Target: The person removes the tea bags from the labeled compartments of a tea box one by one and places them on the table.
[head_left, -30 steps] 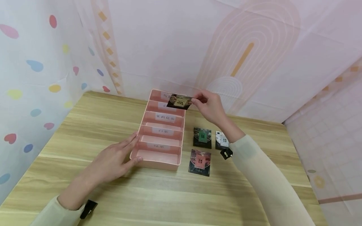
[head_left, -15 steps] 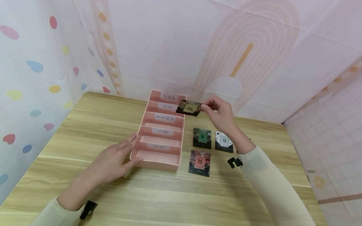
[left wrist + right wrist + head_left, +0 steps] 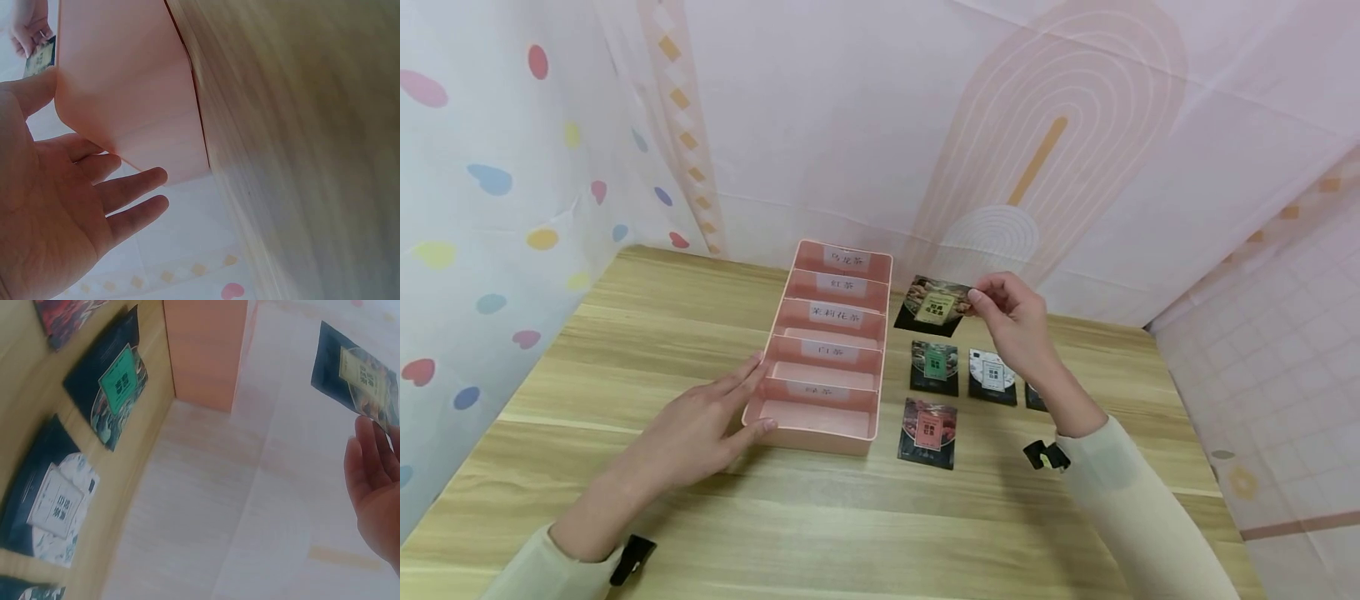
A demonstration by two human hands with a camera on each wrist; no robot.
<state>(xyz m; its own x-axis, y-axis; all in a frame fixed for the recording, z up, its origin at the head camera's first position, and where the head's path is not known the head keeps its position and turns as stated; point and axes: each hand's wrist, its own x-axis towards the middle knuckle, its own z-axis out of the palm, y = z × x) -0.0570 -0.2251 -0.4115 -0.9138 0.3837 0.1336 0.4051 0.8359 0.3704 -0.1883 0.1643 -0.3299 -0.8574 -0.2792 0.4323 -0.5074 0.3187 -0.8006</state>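
Note:
My right hand pinches a dark tea sachet with a yellow label by its right edge, thumb in front. In the head view the sachet is to the right of the pink divided box. The right wrist view shows it raised above the level of the table. My left hand touches the box's near left corner, its thumb at the front rim and its fairly straight, spread fingers along the left side. Labels with Chinese characters mark the box's several compartments, whose visible floors are bare.
On the wooden table, right of the box, lie a green-label sachet, a white-label sachet and a pink-label sachet. Another dark sachet is partly hidden behind the right wrist. Patterned cloth hangs behind and at both sides.
My right hand has carried the yellow-label sachet from over the box's far end to the right and nearer, tipping its face more toward the head camera. The left hand has stayed at the box.

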